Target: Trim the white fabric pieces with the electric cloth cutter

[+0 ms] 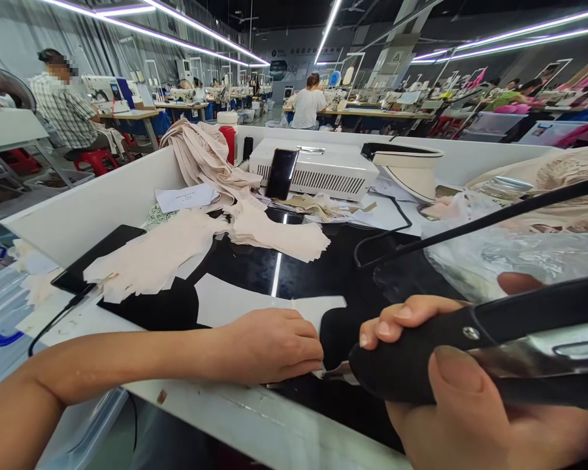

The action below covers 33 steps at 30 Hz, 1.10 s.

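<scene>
A bulky black hand-held tool (406, 365) with a bright metal strip along its side is gripped in my right hand (470, 398). Its narrow metal tip (340, 373) points left and ends close to the fingers of my left hand (269, 346). Those fingers are bent and pressed together at the near end of a thin, flat white piece with curved edges (255, 301). The piece lies on the glossy black work surface (240, 258). My left fingertips and the exact contact with the tip are hidden.
Beyond my hands lie stacked beige fabric pieces (274, 232), a phone (281, 173) leaning on a vented white box (318, 166), and red thread (228, 143). Plastic-wrapped fabric (519, 254) sits at right, beneath a black bar (500, 219). Co-workers sit at machines farther back.
</scene>
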Each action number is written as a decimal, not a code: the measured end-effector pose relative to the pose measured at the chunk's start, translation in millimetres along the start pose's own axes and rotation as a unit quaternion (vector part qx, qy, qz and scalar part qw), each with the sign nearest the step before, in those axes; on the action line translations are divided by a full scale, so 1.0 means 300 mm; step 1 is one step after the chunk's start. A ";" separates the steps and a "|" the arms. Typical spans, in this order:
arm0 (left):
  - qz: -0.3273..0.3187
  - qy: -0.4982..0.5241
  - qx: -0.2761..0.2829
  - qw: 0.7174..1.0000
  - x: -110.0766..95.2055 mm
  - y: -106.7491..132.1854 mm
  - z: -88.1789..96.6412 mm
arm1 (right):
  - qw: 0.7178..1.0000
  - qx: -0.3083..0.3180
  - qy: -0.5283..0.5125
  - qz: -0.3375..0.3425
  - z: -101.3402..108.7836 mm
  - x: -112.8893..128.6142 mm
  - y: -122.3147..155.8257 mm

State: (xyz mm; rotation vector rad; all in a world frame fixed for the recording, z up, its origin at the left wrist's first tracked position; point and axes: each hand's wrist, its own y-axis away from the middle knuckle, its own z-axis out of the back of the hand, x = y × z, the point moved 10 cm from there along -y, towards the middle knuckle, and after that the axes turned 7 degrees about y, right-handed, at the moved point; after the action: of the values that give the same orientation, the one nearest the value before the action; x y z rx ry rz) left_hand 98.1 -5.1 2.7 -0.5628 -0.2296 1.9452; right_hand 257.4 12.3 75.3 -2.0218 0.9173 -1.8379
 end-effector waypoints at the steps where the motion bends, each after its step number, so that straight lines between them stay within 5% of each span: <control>1: 0.005 -0.005 0.003 1.000 0.005 -0.002 -0.004 | 1.000 -0.010 -0.002 0.010 0.003 0.005 0.001; 6: 0.010 -0.023 0.012 1.000 0.021 -0.012 -0.018 | 1.000 0.023 0.009 -0.013 -0.013 -0.011 -0.003; 10: -0.008 0.011 0.001 1.000 0.019 -0.014 -0.002 | 0.998 0.008 0.043 0.033 -0.008 0.005 0.001; 17: -0.021 0.040 0.058 0.997 0.026 0.014 -0.032 | 0.999 -0.012 0.022 0.040 -0.003 -0.002 0.015; 22: -0.044 0.047 0.041 0.997 0.025 0.032 -0.022 | 0.999 0.039 0.028 0.014 -0.013 -0.016 0.014; 33: -0.037 0.042 0.074 0.996 0.034 0.042 -0.042 | 0.999 -0.035 -0.019 -0.014 0.011 -0.045 0.021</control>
State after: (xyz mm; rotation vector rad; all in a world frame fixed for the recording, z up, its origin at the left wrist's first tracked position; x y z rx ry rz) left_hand 90.5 -2.5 -16.4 -0.5298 -0.0507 1.8453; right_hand 258.8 15.0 60.4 -2.1146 0.9586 -1.7984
